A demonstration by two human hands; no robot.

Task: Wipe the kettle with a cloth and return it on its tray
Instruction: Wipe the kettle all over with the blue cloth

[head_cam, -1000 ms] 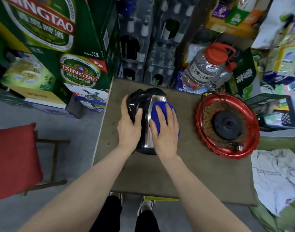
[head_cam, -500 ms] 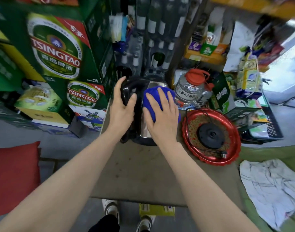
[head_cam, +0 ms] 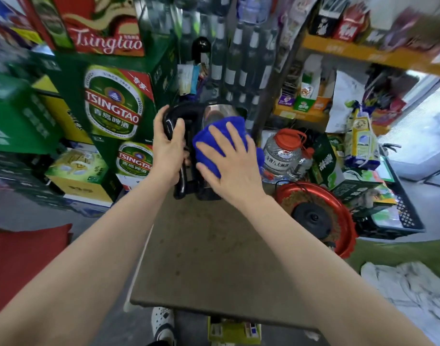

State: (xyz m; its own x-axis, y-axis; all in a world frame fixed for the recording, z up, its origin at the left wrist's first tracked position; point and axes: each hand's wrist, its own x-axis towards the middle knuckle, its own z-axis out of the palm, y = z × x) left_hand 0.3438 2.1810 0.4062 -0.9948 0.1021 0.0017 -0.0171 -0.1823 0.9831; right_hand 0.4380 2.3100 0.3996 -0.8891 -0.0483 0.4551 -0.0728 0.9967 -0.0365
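A steel kettle (head_cam: 215,113) with a black handle is held up above the far edge of the brown table (head_cam: 214,258). My left hand (head_cam: 167,148) grips the black handle. My right hand (head_cam: 231,161) presses a blue cloth (head_cam: 214,136) flat against the kettle's shiny side, covering most of it. The red tray (head_cam: 346,221) sits at the table's right edge with the black kettle base (head_cam: 311,217) on it, to the right of my right forearm.
Green beer cartons (head_cam: 114,108) are stacked left of the table. Bottles, a clear jug with a red cap (head_cam: 283,153) and shelves of goods stand behind. A red cushion (head_cam: 21,258) lies at the left, a white cloth (head_cam: 408,290) at the lower right.
The kettle has come up off the table and tilted toward upright in my left hand. My right hand with the cloth has slid over its side. The view has swung upward.
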